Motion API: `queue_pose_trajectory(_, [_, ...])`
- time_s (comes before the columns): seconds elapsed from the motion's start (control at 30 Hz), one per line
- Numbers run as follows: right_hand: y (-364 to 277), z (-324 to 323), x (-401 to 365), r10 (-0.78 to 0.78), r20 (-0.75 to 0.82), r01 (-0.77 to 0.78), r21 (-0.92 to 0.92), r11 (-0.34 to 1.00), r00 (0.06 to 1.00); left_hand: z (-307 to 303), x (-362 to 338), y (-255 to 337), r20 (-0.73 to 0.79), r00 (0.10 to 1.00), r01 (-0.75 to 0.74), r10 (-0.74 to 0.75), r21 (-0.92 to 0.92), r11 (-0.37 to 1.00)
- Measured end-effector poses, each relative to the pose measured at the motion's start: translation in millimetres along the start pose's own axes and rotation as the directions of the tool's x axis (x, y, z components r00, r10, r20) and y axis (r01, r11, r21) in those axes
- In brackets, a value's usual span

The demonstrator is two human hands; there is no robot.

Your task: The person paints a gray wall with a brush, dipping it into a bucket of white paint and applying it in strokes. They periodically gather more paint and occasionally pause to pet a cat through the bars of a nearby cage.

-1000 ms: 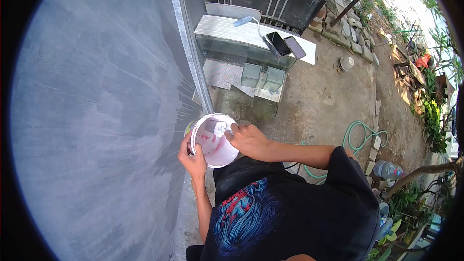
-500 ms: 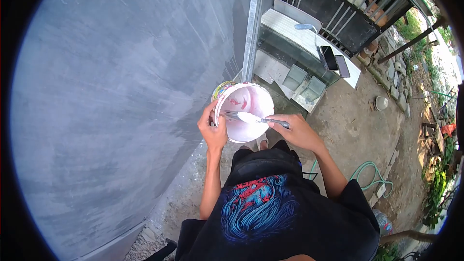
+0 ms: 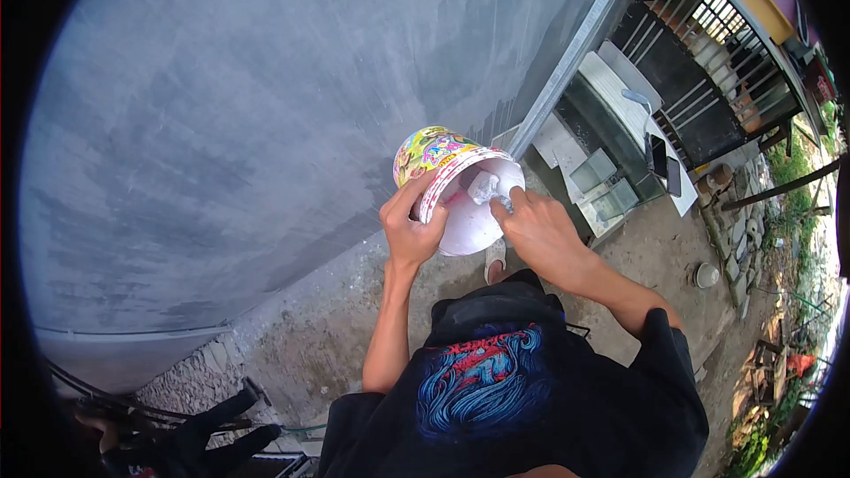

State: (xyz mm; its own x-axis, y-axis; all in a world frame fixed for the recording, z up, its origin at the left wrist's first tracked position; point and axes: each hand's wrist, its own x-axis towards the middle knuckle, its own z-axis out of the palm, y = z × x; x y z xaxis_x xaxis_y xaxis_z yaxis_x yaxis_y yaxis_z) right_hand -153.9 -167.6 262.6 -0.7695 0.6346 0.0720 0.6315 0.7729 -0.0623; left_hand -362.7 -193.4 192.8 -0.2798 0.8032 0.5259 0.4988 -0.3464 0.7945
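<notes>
My left hand (image 3: 414, 223) grips the near left rim of a plastic bucket (image 3: 453, 159), thumb inside and fingers outside. The bucket is tilted with its mouth toward me. It has a colourful printed outside and a whitish inside with pink marks. My right hand (image 3: 542, 237) is closed on a paintbrush (image 3: 484, 188) whose wide, white-smeared end is inside the bucket. The fingers hide most of the handle. Just beyond the bucket stands a grey wall (image 3: 266, 124) with darker, streaky patches.
A metal post (image 3: 575, 49) edges the wall. Right of it are a glass tank (image 3: 602, 133) with two phones (image 3: 656, 156) on its white top, and a barred enclosure (image 3: 699, 71). A small pail (image 3: 706, 275) sits on the ground. Another person's dark-clothed legs (image 3: 217, 429) show at lower left.
The bucket has tipped further, so more of its printed side shows. The brush has turned and gone deeper inside with my right hand. My view has swung left.
</notes>
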Motion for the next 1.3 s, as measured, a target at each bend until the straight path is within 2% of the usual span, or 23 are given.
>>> queue_pose_trajectory(0.07, [-20,-2,11,-0.046,0.161,0.034,0.073,0.997,0.986,-15,-11,6,-0.05,0.996,-0.068,0.067,-0.016,0.998])
queue_pose_trajectory(0.1, [-27,0,15,-0.068,0.161,0.057,0.073,0.996,0.985,-23,-18,7,-0.069,0.996,-0.063,0.062,-0.004,0.998])
queue_pose_trajectory(0.17, [-36,6,22,-0.019,0.118,-0.023,0.338,0.941,0.993,-35,-32,7,-0.125,0.991,-0.046,0.048,0.022,0.999])
queue_pose_trajectory(0.2, [-34,8,25,-0.035,0.119,-0.008,0.34,0.94,0.992,-37,-36,3,-0.181,0.979,-0.083,0.09,0.044,0.996])
queue_pose_trajectory(0.27, [-30,12,25,-0.008,0.097,-0.055,0.627,0.777,0.995,-49,-46,1,-0.242,0.97,-0.009,0.025,0.065,0.998])
queue_pose_trajectory(0.3, [-28,24,22,-0.017,0.099,-0.049,0.629,0.776,0.995,-53,-50,-1,-0.295,0.955,0.061,-0.037,0.074,0.995])
queue_pose_trajectory(0.37, [-24,49,11,0.087,-0.088,0.016,0.791,0.611,0.992,-60,-57,-11,-0.366,0.931,0.028,0.005,0.084,0.996])
queue_pose_trajectory(0.4, [-24,46,5,0.082,-0.091,0.022,0.789,0.613,0.993,-64,-60,-12,-0.399,0.914,0.109,-0.076,0.06,0.992])
queue_pose_trajectory(0.47, [-21,37,-8,0.251,0.214,-0.294,0.893,0.342,0.944,-68,-65,-21,-0.434,0.889,0.181,-0.146,0.04,0.983])
queue_pose_trajectory(0.5, [-16,39,-16,0.253,0.212,-0.293,0.892,0.345,0.944,-69,-68,-25,-0.434,0.889,0.178,-0.145,0.037,0.983])
queue_pose_trajectory(0.57, [-5,46,-31,0.34,0.493,-0.434,0.869,-0.239,0.801,-67,-72,-29,-0.479,0.828,0.3,-0.291,-0.059,0.952])
queue_pose_trajectory(0.6, [-2,47,-38,0.355,0.492,-0.429,0.87,-0.243,0.795,-66,-71,-24,-0.478,0.806,0.355,-0.349,-0.08,0.931])
queue_pose_trajectory(0.63, [3,47,-43,0.347,0.508,-0.389,0.849,-0.358,0.789,-61,-72,-26,-0.461,0.817,0.345,-0.346,-0.09,0.934])
queue_pose_trajectory(0.67, [7,47,-49,0.341,0.518,-0.338,0.818,-0.465,0.785,-56,-73,-31,-0.507,0.767,0.37,-0.394,-0.154,0.916])
queue_pose_trajectory(0.7, [11,49,-55,0.37,0.508,-0.32,0.827,-0.462,0.778,-48,-73,-35,-0.543,0.713,0.389,-0.444,-0.222,0.894])
queue_pose_trajectory(0.73, [16,54,-61,0.358,0.52,-0.275,0.789,-0.549,0.776,-40,-74,-38,-0.523,0.729,0.373,-0.442,-0.238,0.897])
queue_pose_trajectory(0.77, [20,57,-65,0.342,0.527,-0.226,0.744,-0.629,0.778,-33,-76,-41,-0.522,0.682,0.426,-0.513,-0.287,0.858])
queue_pose_trajectory(0.8, [22,56,-68,0.351,0.541,-0.205,0.72,-0.664,0.764,-25,-79,-43,-0.518,0.628,0.479,-0.58,-0.33,0.813])
queue_pose_trajectory(0.83, [27,57,-71,0.369,0.53,-0.187,0.728,-0.659,0.764,-15,-83,-49,-0.507,0.641,0.468,-0.576,-0.336,0.817])
queue_pose_trajectory(1.0, [56,67,-70,0.367,0.501,-0.115,0.697,-0.707,0.783,37,-98,-56,-0.43,0.54,0.535,-0.724,-0.489,0.689])
queue_pose_trajectory(1.17, [119,83,-54,0.395,0.466,-0.065,0.707,-0.705,0.792,77,-110,-90,-0.424,0.466,0.601,-0.776,-0.492,0.63])
queue_pose_trajectory(1.23, [151,94,-50,0.405,0.481,-0.116,0.743,-0.659,0.777,87,-117,-110,-0.434,0.435,0.625,-0.789,-0.484,0.612])
queue_pose_trajectory(1.3, [185,105,-41,0.415,0.488,-0.167,0.778,-0.606,0.768,96,-128,-129,-0.406,0.313,0.694,-0.859,-0.519,0.499])
